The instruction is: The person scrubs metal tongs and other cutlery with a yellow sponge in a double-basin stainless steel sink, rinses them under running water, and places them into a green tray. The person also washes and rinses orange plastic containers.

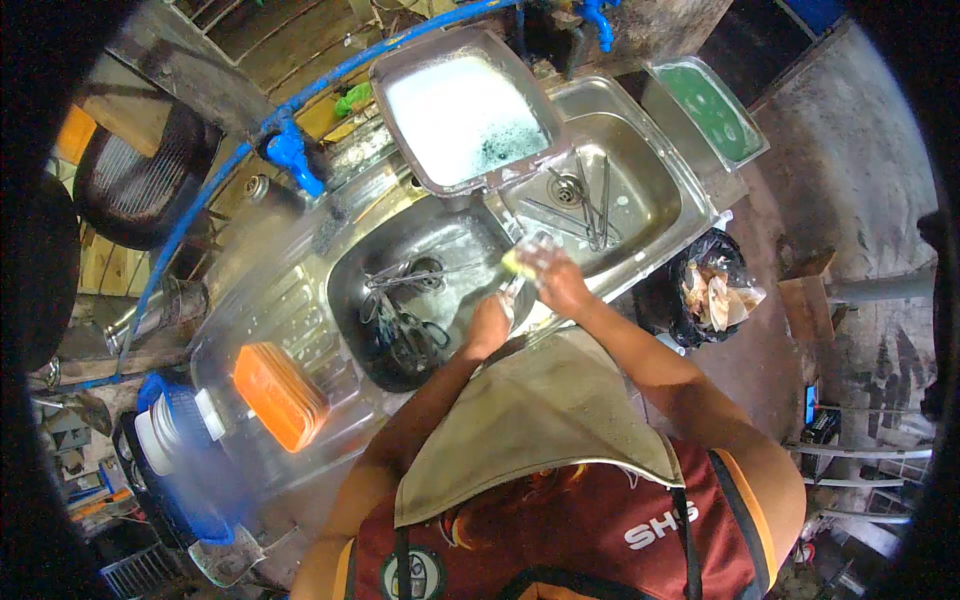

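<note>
Over the edge between two steel sink basins, my right hand (555,279) is closed on a soapy yellow sponge (519,263). My left hand (490,324) grips a metal utensil, mostly hidden by the fingers and foam; its kind cannot be told. Several metal utensils, tongs by their look, (405,330) lie in the left basin (469,225). More thin metal tongs (600,202) rest near the drain of the right basin (652,180). A brown square tub (382,90) of white suds stands behind my hands, across the sink.
Stacked orange plastic trays (277,394) sit on the drainboard (300,292), near a blue basket (217,517) with white dishes. A blue tap (294,154) rises behind. At right are a steel container of green liquid (709,112) and a black rubbish bag (686,326).
</note>
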Demonstrator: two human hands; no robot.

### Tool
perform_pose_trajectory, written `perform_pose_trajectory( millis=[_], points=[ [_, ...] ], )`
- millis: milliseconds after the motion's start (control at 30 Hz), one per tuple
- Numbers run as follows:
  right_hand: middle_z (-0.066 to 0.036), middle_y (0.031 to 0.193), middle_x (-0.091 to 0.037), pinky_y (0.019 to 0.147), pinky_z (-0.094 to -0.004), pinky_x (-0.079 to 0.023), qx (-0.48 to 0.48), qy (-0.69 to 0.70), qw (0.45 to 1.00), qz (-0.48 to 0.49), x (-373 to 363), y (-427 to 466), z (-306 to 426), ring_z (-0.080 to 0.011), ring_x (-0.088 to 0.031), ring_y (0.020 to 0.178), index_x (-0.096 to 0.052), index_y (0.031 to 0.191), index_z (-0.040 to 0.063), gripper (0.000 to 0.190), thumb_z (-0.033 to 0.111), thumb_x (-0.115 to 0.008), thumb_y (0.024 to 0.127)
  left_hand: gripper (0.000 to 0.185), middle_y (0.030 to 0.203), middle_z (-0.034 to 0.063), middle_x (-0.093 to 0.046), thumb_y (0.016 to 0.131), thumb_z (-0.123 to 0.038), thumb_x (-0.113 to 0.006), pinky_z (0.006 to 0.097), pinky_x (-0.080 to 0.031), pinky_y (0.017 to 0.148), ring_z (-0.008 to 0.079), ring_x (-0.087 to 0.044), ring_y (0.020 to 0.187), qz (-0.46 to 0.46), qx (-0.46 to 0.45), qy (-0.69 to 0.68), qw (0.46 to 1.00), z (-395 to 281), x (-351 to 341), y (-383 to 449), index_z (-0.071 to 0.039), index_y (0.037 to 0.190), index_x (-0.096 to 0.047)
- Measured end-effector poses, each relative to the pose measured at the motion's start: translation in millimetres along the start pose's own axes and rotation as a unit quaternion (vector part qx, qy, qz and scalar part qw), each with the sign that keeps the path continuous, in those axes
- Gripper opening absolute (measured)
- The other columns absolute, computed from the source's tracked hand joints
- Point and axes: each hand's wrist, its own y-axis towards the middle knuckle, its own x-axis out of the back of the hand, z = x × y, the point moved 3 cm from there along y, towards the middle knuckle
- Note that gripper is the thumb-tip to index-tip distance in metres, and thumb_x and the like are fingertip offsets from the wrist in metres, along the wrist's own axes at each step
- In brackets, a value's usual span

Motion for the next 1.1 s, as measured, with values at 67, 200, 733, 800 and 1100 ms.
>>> perform_pose_trajectory(
  millis=[67,200,733,800,1100],
  points=[
    [-0.007,0.145,-0.060,0.115,-0.0566,-0.038,-0.147,0.025,0.989,-0.005,-3,-9,-17,-0.0305,-0.050,0.140,-0.063,0.135,0.013,0.059,-0.002,-0.065,0.077,0.027,0.090,0.0326,-0.066,0.099,-0.016,-0.052,0.0599,-0.048,0.076,0.0526,-0.063,0.089,0.010,-0.004,-0.028,1.000,2,0,1,0.004,0.092,-0.068],
    [-0.009,0.150,-0.053,0.115,-0.0550,-0.037,0.034,0.052,0.989,0.134,-8,-16,-32,-0.0326,-0.048,0.139,-0.059,0.138,0.010,0.064,-0.005,-0.058,0.076,0.024,0.094,0.0304,-0.067,0.098,-0.018,-0.059,0.0515,-0.050,0.078,0.0490,-0.065,0.092,0.035,-0.059,-0.078,0.995,0,12,1,0.004,0.105,-0.064],
    [-0.019,0.128,-0.064,0.110,-0.0541,-0.042,-0.150,-0.009,0.988,-0.013,-5,-20,-23,-0.0376,-0.058,0.122,-0.066,0.126,0.007,0.055,0.002,-0.068,0.071,0.036,0.101,0.0263,-0.072,0.097,-0.028,-0.066,0.0432,-0.053,0.084,0.0373,-0.070,0.093,0.088,0.033,-0.071,0.993,-12,48,6,0.001,0.118,-0.066],
    [-0.016,0.130,-0.064,0.114,-0.0553,-0.037,0.011,-0.013,0.996,0.092,-10,-21,-14,-0.0393,-0.056,0.126,-0.065,0.131,0.006,0.057,0.005,-0.066,0.075,0.036,0.103,0.0255,-0.072,0.097,-0.029,-0.067,0.0441,-0.053,0.084,0.0375,-0.070,0.094,0.072,-0.005,-0.100,0.992,-8,46,7,-0.001,0.119,-0.067],
    [-0.014,0.127,-0.068,0.119,-0.0560,-0.032,-0.044,-0.020,0.998,0.047,-6,-9,-3,-0.0326,-0.060,0.125,-0.071,0.119,0.005,0.045,0.007,-0.070,0.074,0.028,0.091,0.0226,-0.071,0.097,-0.024,-0.065,0.0453,-0.053,0.078,0.0320,-0.069,0.083,0.059,-0.048,-0.066,0.995,6,42,21,-0.002,0.113,-0.070]
  ],
)
